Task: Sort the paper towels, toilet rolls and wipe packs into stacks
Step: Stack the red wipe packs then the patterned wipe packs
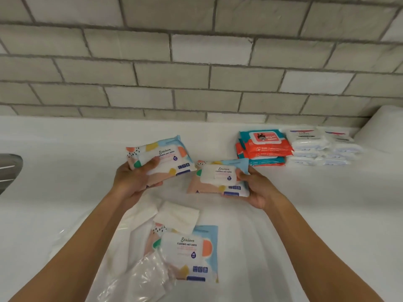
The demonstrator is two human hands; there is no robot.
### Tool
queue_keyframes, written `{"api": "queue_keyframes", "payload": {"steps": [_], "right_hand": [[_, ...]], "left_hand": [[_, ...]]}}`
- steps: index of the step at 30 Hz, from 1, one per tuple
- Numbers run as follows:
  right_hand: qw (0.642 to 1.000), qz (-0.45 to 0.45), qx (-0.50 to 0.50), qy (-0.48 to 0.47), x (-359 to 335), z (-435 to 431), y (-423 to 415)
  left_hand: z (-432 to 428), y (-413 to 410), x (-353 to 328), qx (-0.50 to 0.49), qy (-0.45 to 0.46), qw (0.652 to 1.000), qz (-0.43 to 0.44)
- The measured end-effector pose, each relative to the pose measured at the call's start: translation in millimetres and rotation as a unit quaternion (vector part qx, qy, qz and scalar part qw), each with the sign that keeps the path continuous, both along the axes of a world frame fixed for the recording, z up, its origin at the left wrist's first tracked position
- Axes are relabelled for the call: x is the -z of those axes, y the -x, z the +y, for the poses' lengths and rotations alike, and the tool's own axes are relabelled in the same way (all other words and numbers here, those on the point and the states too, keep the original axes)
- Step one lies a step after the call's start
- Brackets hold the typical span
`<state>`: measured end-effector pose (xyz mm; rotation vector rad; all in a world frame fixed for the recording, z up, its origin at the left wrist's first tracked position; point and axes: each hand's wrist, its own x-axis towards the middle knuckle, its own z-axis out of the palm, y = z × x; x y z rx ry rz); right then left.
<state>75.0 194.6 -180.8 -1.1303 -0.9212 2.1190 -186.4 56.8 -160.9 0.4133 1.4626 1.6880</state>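
Of the person, only two arms and two hands are visible. The left forearm and the right forearm are bare along all the length that shows, slim and smooth, and they become narrower toward the wrists. The left hand and the right hand are bare too, and the fingernails are too blurred to describe.

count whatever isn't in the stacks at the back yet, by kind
pastel wipe packs: 3, the left pack, the right pack, the near pack
white folded sheet: 1
clear plastic wrap: 1
total: 5
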Motion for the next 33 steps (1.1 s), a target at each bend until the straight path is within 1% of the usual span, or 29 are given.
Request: {"api": "queue_keyframes", "payload": {"steps": [2,4,6,10,11,13,15,17,18,19,20,25,27,29,30,33], "right_hand": [[0.999,-0.033,-0.002,-0.037,-4.7,17.6,17.0],[0.992,-0.097,0.01,-0.077,-5.4,38.1,34.3],[0.981,-0.158,0.026,-0.11,-4.5,57.4,48.4],[0.954,-0.251,0.034,-0.159,2.1,88.5,67.7],[0.939,-0.29,0.029,-0.182,3.1,93.1,71.2],[0.894,-0.375,0.015,-0.243,4.5,99.2,78.2],[0.832,-0.46,0.005,-0.308,4.8,100.0,84.9],[0.767,-0.538,-0.008,-0.35,5.2,97.8,90.3],[0.745,-0.56,-0.012,-0.361,6.7,96.8,92.2],[0.734,-0.57,-0.013,-0.368,8.8,96.2,93.4],[0.733,-0.568,-0.011,-0.375,13.0,96.2,93.8],[0.754,-0.506,-0.004,-0.419,29.7,86.4,89.7],[0.773,-0.467,0.014,-0.43,32.8,79.3,84.5],[0.787,-0.421,0.046,-0.448,36.3,70.9,77.6],[0.785,-0.404,0.06,-0.465,38.8,65.4,73.4],[0.763,-0.364,0.07,-0.529,50.3,47.8,62.9]], "left_hand": [[14.2,-1.1,-2.8,0.01,0.003,1.0,0.013],[27.6,-1.2,-3.2,0.021,0.002,1.0,0.019],[39.6,-0.5,-2.7,0.031,0.003,0.999,0.021],[62.6,4.7,1.1,0.038,0.01,0.999,0.015],[68.0,6.1,2.2,0.039,0.012,0.999,0.011],[78.5,8.3,5.4,0.038,0.018,0.999,0.003],[88.0,9.5,8.9,0.036,0.027,0.999,-0.002],[95.9,10.1,13.4,0.034,0.036,0.999,-0.006],[99.2,10.1,16.2,0.034,0.042,0.999,-0.009],[102.1,10.4,19.0,0.034,0.047,0.998,-0.011],[104.9,10.7,21.7,0.037,0.053,0.998,-0.014],[117.8,6.6,28.3,0.075,0.061,0.995,-0.022],[126.2,0.7,30.7,0.089,0.064,0.994,-0.019],[136.4,-7.8,33.2,0.093,0.087,0.992,0.011],[141.0,-12.5,34.7,0.092,0.109,0.989,0.036],[155.3,-21.7,44.5,0.08,0.161,0.977,0.117]]}}
